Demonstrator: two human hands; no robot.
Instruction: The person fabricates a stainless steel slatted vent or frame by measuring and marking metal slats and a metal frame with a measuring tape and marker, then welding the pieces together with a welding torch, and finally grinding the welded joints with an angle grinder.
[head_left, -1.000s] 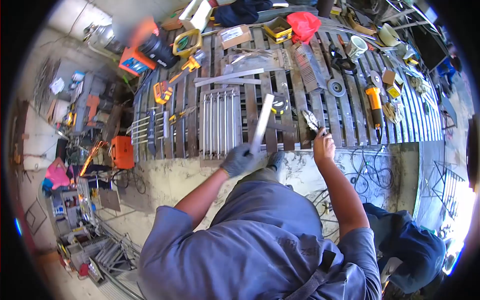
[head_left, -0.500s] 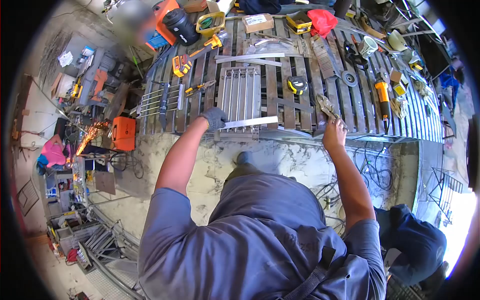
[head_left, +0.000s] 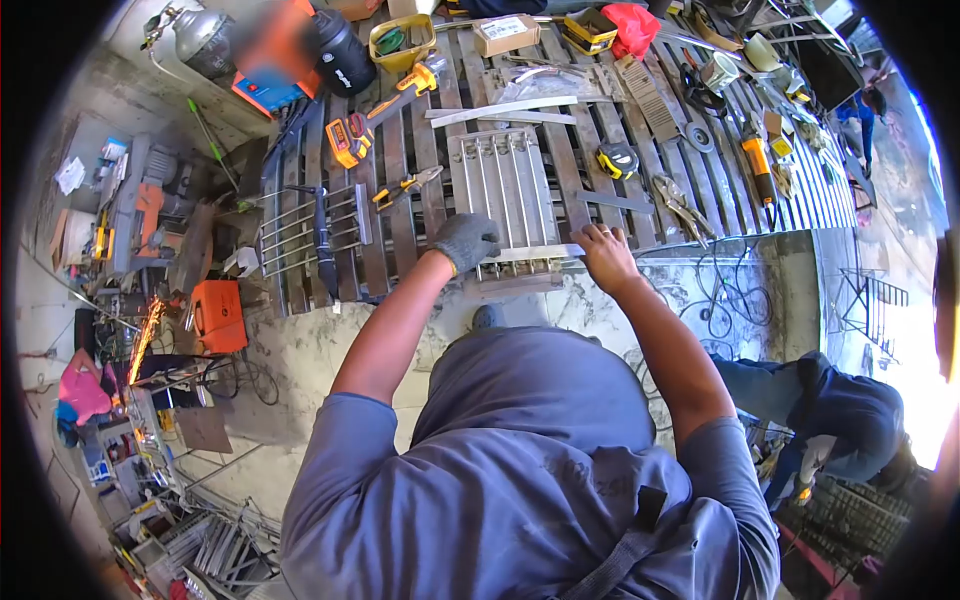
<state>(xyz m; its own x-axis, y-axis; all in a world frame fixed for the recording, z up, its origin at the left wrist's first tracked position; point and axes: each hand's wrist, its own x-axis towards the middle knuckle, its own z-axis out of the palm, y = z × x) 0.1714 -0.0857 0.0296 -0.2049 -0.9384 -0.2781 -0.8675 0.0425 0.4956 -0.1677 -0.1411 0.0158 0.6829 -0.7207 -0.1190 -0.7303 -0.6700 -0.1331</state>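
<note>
My left hand point(head_left: 467, 243), in a grey glove, is closed on the left end of a flat metal bar point(head_left: 545, 252). My bare right hand point(head_left: 608, 256) has its fingers closed at the bar's right end. The bar lies across the near end of a metal frame with several parallel rods point(head_left: 507, 185). Locking pliers point(head_left: 680, 207) lie to the right of my right hand. A short flat strip point(head_left: 615, 201) and a tape measure point(head_left: 617, 160) are beyond it. Combination pliers point(head_left: 408, 187) rest left of the frame.
The slatted metal workbench point(head_left: 405, 240) carries a yellow cordless tool point(head_left: 385, 110), an angle grinder point(head_left: 760, 170), a second rod rack point(head_left: 325, 235) and a cardboard box point(head_left: 507, 35). Sparks point(head_left: 147, 335) fly beside a person in pink point(head_left: 82, 388). Another person point(head_left: 845, 420) bends at the right.
My right hand has let go of the locking pliers and moved left to the bar's end. The bar has shifted right relative to the bench and now lies across the rod frame.
</note>
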